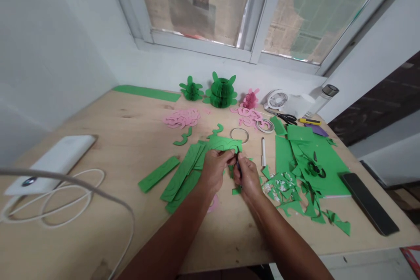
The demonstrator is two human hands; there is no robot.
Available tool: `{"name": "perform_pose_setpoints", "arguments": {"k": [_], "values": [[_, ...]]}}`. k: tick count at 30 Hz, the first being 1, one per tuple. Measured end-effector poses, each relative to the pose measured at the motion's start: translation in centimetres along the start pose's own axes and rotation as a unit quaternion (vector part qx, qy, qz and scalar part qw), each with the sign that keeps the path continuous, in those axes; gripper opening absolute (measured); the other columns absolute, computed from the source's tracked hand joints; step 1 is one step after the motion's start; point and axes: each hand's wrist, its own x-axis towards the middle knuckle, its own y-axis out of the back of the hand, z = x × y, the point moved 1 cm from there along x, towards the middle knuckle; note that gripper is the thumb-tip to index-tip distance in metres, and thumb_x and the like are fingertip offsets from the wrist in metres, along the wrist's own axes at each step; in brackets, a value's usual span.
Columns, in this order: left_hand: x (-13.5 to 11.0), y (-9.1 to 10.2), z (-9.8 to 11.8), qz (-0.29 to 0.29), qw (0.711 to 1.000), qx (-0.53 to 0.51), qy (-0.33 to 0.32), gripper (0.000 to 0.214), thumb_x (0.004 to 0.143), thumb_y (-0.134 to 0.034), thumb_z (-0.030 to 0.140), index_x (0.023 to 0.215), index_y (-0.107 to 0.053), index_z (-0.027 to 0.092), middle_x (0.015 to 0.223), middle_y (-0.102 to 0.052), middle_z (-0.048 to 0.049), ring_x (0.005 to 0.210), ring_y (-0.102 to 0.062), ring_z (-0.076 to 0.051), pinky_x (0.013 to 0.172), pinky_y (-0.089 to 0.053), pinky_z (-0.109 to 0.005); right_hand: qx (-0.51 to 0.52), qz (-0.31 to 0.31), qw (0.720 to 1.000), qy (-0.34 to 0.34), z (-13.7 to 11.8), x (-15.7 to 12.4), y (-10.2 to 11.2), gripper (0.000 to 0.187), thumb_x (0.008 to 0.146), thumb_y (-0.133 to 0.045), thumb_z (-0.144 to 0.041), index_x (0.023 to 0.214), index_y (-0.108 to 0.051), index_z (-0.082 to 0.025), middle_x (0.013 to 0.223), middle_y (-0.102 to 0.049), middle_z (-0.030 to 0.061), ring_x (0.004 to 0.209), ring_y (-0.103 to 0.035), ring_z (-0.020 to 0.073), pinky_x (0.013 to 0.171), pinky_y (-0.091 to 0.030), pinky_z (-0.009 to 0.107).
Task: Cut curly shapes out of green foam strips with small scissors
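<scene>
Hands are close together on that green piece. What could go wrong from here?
1. The left hand pinches the green piece right beside the dark tool in the right hand; a slip could nick a finger or tear the paper.
2. The black phone lies close to the right edge of the table; an elbow might knock it off.

I saw the left hand (215,168) pinching a green paper cutout (226,143) just left of the white pen (263,152). The right hand (247,177), nearer the pen, gripped a small dark tool (238,167) against the paper; its kind I could not tell. Green strips (179,179) lay farther left of the pen, green scraps (295,197) to its right, and a tape ring (239,135) just beyond it.
</scene>
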Motion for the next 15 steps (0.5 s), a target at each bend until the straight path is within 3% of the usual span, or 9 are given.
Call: {"name": "perform_pose_setpoints", "arguments": {"k": [4,15], "values": [[0.00,0.00,0.18,-0.027,0.999,0.021,0.005,0.019,0.057,-0.076,0.026,0.051,-0.061,0.016,0.048,-0.054,0.0011,0.051,-0.050,-0.011,0.053,-0.040,-0.025,0.003,-0.006,1.000,-0.003,-0.02,0.00,0.03,0.053,0.067,-0.067,-0.069,0.060,-0.055,-0.018,0.036,-0.037,-0.0091,0.032,-0.020,0.0043,0.034,-0.009,0.021],[0.00,-0.17,0.42,-0.031,0.999,0.027,0.011,0.018,0.060,-0.071,0.022,0.049,-0.059,0.016,0.048,-0.051,0.0020,0.049,-0.046,-0.010,0.054,-0.037,-0.024,0.011,-0.004,1.000,0.003,0.02,-0.14,-0.13,0.052,0.069,-0.066,-0.068,0.060,-0.053,-0.019,0.036,-0.038,-0.0093,0.031,-0.020,0.0041,0.033,-0.009,0.021]]}}
